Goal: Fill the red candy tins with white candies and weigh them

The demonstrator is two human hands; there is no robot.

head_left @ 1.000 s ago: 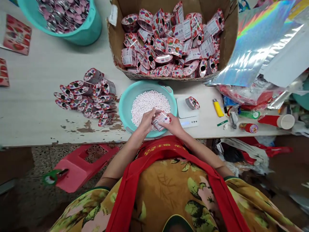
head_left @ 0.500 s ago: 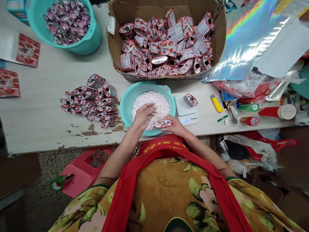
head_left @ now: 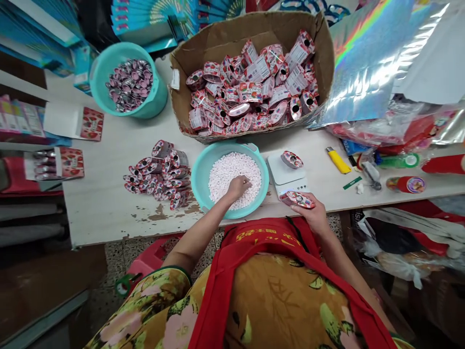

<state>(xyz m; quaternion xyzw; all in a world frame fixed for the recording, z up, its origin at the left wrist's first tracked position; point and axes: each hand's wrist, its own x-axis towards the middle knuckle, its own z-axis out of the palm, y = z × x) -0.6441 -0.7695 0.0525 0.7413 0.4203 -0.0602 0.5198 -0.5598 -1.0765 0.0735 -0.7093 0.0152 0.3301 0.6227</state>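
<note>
Left hand (head_left: pixel 239 186) down in the teal basin (head_left: pixel 200 167), fingers curled into the white tablets (head_left: pixel 232 169); whether it grips any, cannot tell. Right hand (head_left: pixel 315 215) closed round a strawberry-print tin (head_left: pixel 297 199), held at the near table edge, just near of the small scale (head_left: pixel 286 177). Second tin (head_left: pixel 291 159) sits on the scale. Heap of tins (head_left: pixel 160 174) left of basin; carton of tins (head_left: pixel 254 87) beyond it.

- table (head_left: pixel 109 194), white, paint chipped
- basin (head_left: pixel 203 167) of pellets
- box (head_left: pixel 327 58) of tins
- tin pile (head_left: pixel 160 177)
- bucket (head_left: pixel 156 102)
- scale (head_left: pixel 281 172)
- lighter (head_left: pixel 337 160)
</note>
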